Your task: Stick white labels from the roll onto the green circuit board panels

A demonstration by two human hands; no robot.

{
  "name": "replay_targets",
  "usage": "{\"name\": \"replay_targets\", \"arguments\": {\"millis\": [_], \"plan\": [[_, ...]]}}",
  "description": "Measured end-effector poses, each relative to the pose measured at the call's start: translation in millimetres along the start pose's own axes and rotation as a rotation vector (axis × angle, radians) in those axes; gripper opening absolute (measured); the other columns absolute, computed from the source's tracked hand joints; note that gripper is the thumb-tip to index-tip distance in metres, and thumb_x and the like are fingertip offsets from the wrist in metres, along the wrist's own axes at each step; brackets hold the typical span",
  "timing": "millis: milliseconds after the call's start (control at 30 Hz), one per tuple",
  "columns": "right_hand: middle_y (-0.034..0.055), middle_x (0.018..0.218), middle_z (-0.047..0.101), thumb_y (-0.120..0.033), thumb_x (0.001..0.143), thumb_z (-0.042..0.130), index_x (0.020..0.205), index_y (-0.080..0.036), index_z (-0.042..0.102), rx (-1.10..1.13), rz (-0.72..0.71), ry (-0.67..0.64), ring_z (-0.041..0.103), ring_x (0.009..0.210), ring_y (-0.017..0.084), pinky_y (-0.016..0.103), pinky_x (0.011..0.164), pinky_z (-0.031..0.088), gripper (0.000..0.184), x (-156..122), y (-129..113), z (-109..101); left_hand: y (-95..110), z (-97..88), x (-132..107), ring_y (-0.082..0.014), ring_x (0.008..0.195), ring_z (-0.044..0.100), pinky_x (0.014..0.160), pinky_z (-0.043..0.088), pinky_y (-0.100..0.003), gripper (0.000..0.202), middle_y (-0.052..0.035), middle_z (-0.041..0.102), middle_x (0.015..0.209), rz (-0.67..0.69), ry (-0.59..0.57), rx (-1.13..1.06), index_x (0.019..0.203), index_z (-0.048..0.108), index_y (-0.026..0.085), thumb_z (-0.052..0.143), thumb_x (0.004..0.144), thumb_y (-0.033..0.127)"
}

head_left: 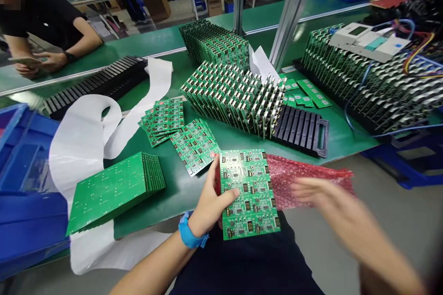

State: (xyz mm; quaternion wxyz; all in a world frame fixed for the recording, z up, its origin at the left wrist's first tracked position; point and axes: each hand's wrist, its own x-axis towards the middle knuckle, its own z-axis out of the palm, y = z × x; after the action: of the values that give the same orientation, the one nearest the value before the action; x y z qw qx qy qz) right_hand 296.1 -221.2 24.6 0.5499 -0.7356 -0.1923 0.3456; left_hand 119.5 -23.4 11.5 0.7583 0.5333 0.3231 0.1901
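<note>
Near centre, left hand (207,207) fingers grip green populated circuit-board panel (251,179); edge-hold looks safer. Right hand (313,192) blurred at red bubble-wrap bag (304,173), grip unclear.

1. A bright blue band (190,233), smooth like a watch strap, wraps the wrist just behind the left grip (212,203).
2. Both forearms are bare.
3. Dark navy clothing (249,267) covers the body below the arms.
4. The right grip (311,191) shows blurred, its fingers bare.
</note>
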Motion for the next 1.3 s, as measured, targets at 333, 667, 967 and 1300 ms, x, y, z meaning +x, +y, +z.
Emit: {"name": "replay_targets", "arguments": {"millis": [333, 667, 967, 1300], "plan": [[0.0026, 0.119, 0.059, -0.038, 0.082, 0.064, 0.122, -0.029, 0.053, 0.773, 0.206, -0.181, 0.048, 0.116, 0.025, 0.044, 0.101, 0.035, 0.043, 11.6, 30.7, 74.7, 20.2, 29.3, 0.6, -0.0248, 0.136, 0.021, 0.113, 0.02, -0.041, 0.079, -0.0043, 0.019, 0.15, 0.089, -0.083, 0.238, 0.145, 0.005, 0.027, 0.057, 0.085, 0.034], [0.0061, 0.093, 0.07, -0.039, 0.074, 0.067, 0.086, -0.02, 0.068, 1.051, 0.352, -0.275, 0.061, 0.098, 0.028, 0.047, 0.093, 0.043, 0.023, 20.0, 74.9, 63.8, 14.7, 42.9, 8.0, -0.0281, 0.119, 0.048, 0.104, 0.036, -0.044, 0.086, -0.009, 0.04, 0.139, 0.046, -0.131, 0.104, 0.143, 0.013, 0.027, 0.067, 0.077, 0.029], [0.0051, 0.102, 0.068, -0.038, 0.077, 0.067, 0.096, -0.022, 0.066, 1.08, 0.275, -0.246, 0.056, 0.107, 0.026, 0.046, 0.098, 0.038, 0.025, 12.8, 64.6, 62.8, 2.4, 14.0, 24.5, -0.0226, 0.13, 0.035, 0.109, 0.03, -0.037, 0.071, -0.005, 0.036, 0.144, 0.05, -0.168, -0.035, 0.142, 0.02, 0.025, 0.059, 0.084, 0.028], [0.0055, 0.107, 0.066, -0.037, 0.076, 0.068, 0.101, -0.024, 0.064, 1.059, 0.281, -0.13, 0.058, 0.104, 0.029, 0.051, 0.095, 0.04, 0.028, 6.0, 71.0, 60.5, -1.3, 17.2, 24.1, -0.0228, 0.127, 0.04, 0.107, 0.034, -0.037, 0.066, -0.0053, 0.043, 0.139, 0.071, -0.134, -0.096, 0.141, 0.024, 0.025, 0.058, 0.085, 0.028]]}}
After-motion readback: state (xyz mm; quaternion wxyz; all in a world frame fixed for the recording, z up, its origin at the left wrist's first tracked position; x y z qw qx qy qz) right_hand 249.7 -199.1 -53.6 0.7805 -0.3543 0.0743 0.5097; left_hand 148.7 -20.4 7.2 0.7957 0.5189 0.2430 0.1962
